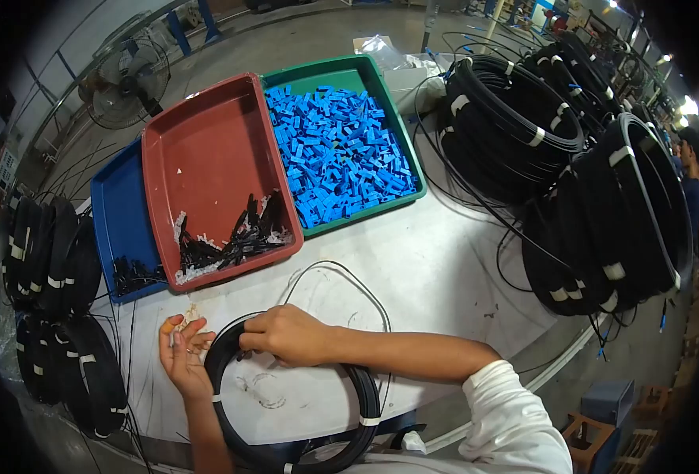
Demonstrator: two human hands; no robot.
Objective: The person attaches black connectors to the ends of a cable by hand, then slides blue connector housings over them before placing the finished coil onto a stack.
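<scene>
A coil of black cable (371, 395), bound with white tape bands, lies at the table's near edge in front of me. My right hand (286, 336) reaches across it, its fingers closed at the coil's upper left part; the fingertips are partly hidden. Just outside the coil's left side, my left hand (182, 355) is raised with its fingers apart and slightly bent, and I see nothing held in it. A loose loop of cable (357, 280) rises from the coil over the white table (444, 276).
A green tray (403, 158) holds many blue clips (341, 158). The red tray (207, 150) has black and white small pieces, and a blue tray (124, 213) has black ones. Cable coils (515, 126) stack at right, more coils (88, 363) at left. A fan (128, 83) stands behind.
</scene>
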